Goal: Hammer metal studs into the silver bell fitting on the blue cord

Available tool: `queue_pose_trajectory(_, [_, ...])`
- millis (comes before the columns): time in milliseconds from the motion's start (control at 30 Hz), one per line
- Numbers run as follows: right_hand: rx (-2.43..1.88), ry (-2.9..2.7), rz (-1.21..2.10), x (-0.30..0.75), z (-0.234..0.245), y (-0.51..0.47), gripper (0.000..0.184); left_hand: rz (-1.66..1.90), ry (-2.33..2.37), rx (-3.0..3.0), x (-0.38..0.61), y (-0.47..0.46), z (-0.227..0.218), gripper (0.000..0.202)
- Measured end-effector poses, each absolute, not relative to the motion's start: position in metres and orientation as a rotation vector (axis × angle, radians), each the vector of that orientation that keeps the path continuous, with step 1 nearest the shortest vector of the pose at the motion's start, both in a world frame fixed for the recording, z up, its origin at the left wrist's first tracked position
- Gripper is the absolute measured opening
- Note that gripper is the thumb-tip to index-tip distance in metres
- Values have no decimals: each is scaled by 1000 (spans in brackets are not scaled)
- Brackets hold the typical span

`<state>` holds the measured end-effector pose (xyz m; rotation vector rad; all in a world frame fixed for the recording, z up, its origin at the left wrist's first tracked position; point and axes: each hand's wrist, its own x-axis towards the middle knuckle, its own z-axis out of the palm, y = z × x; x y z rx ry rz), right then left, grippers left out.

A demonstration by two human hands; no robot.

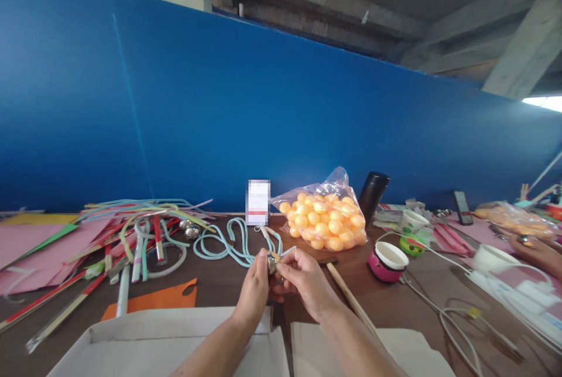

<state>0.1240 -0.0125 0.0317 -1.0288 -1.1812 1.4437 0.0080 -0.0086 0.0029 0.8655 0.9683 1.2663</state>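
Item: small silvery piece point(272, 263), rounded and glossy, with an orange-tan bit on top; too small to identify further. Location: above the brown table point(219, 283), between both hands and equally near each. The left hand point(254, 288) pinches it from one side and the right hand point(304, 278) from the other, fingertips almost meeting. Just beyond: pale blue cord point(228, 245), smooth and looped; crinkled clear bag of matte orange balls point(322, 222).

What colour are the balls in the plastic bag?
Orange; the balls show best in the head view.
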Motion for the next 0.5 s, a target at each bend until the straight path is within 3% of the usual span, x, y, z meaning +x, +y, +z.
queue_pose_trajectory(300, [-935,-1202,1470,125,32,-12,23,1189,720,674,5,-10,11,51])
queue_pose_trajectory(500, [-1089,-1350,1089,126,31,-10,24,1213,639,555,1,-9,17,42])
